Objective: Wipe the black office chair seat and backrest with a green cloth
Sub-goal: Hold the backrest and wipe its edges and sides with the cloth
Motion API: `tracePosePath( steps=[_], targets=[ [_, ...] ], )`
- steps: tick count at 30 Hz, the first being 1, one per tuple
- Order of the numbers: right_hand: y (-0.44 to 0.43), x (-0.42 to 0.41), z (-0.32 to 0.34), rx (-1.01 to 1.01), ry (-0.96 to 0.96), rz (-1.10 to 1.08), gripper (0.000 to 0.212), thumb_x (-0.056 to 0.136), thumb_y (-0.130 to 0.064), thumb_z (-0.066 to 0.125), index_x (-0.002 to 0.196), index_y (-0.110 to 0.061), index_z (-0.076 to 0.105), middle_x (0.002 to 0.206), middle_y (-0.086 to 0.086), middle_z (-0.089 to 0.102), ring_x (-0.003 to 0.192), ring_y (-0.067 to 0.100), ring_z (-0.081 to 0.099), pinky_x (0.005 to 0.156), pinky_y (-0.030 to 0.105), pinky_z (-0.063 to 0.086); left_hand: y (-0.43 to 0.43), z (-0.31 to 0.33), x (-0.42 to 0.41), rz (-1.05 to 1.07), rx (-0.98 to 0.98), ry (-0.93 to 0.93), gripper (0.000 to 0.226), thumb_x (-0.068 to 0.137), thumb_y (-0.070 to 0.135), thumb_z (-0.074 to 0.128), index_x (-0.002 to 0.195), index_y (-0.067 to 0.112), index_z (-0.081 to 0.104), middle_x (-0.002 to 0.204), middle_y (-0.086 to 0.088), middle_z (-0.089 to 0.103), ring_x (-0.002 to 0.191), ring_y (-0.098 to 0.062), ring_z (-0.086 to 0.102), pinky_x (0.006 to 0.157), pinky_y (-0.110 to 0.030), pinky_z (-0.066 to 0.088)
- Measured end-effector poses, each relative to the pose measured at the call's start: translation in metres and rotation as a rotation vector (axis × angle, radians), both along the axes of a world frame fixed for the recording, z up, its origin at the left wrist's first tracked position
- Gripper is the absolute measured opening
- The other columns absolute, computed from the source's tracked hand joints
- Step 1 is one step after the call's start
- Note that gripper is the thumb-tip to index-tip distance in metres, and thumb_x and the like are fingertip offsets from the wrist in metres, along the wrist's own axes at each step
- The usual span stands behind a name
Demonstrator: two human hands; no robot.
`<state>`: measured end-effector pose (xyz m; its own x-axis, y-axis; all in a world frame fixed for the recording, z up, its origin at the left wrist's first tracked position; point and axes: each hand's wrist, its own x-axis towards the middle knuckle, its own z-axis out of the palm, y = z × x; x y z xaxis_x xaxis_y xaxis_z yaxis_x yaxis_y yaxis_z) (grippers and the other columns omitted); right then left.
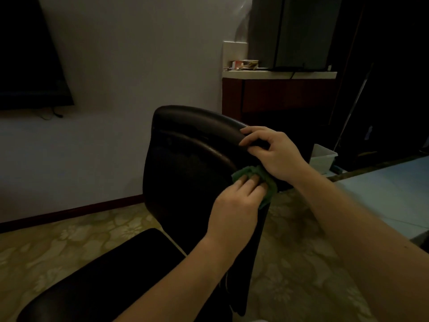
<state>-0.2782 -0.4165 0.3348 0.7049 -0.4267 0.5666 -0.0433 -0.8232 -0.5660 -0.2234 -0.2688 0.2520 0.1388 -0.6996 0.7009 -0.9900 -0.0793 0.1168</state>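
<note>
On one backrest (185, 163): left hand (236, 205) flat on one green cloth (270, 190), right hand (274, 154) gripping rim.

no legible text, labels or numbers anywhere

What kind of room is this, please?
Probably a hotel room or home office: a dark wall-mounted screen, floral carpet, a wooden cabinet and the black office chair.
</note>
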Motion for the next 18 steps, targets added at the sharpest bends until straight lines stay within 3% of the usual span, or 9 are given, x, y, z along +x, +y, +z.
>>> tracePosePath(
  steps=[4, 8, 10, 14, 18],
  targets=[
    [0.001, -0.001, 0.0, 0.02, -0.008, 0.007, 0.021, 0.093, -0.006, 0.061, 0.1, -0.02, 0.073, 0.131, -0.017, 0.056, 0.117, -0.006, 0.047, 0.094, 0.006, 0.036, 0.007, -0.001, 0.016, -0.04, 0.038, -0.111, 0.034, 0.093, 0.019, 0.046, 0.117, 0.016, 0.071, 0.126, -0.005, 0.068, 0.119, -0.023, 0.062, 0.104, -0.035, 0.048],
    [0.005, -0.003, 0.002, 0.048, -0.005, 0.018, 0.02, 0.092, -0.003, 0.06, 0.098, -0.017, 0.074, 0.132, -0.015, 0.056, 0.11, -0.007, 0.051, 0.092, 0.005, 0.04, 0.024, 0.011, 0.048, 0.059, -0.065, 0.174, 0.035, 0.091, 0.005, 0.054, 0.122, 0.011, 0.069, 0.127, -0.005, 0.067, 0.118, -0.02, 0.063, 0.107, -0.028, 0.044],
    [0.007, -0.003, 0.001, 0.045, -0.026, 0.009, 0.021, 0.091, -0.003, 0.061, 0.098, -0.018, 0.074, 0.13, -0.015, 0.056, 0.11, -0.006, 0.051, 0.096, 0.011, 0.043, 0.032, 0.012, 0.059, 0.084, -0.066, 0.278, 0.038, 0.093, 0.002, 0.057, 0.128, 0.013, 0.065, 0.13, -0.002, 0.065, 0.121, -0.017, 0.06, 0.106, -0.021, 0.04],
    [0.013, -0.006, -0.006, 0.051, -0.07, -0.032, 0.028, 0.087, -0.005, 0.065, 0.105, -0.026, 0.07, 0.138, -0.015, 0.047, 0.121, -0.001, 0.044, 0.1, 0.014, 0.038, 0.033, 0.005, 0.05, 0.038, -0.016, 0.305, 0.041, 0.093, 0.003, 0.059, 0.132, 0.016, 0.062, 0.135, 0.001, 0.062, 0.124, -0.014, 0.057, 0.108, -0.021, 0.04],
    [0.021, -0.016, -0.029, 0.112, -0.156, -0.04, 0.045, 0.087, -0.012, 0.068, 0.125, -0.033, 0.058, 0.131, -0.013, 0.048, 0.118, 0.002, 0.05, 0.102, 0.033, 0.048, 0.027, -0.006, 0.034, 0.029, -0.005, 0.278, 0.045, 0.093, 0.004, 0.06, 0.135, 0.018, 0.06, 0.138, 0.001, 0.059, 0.128, -0.013, 0.054, 0.109, -0.017, 0.033]
  ],
)
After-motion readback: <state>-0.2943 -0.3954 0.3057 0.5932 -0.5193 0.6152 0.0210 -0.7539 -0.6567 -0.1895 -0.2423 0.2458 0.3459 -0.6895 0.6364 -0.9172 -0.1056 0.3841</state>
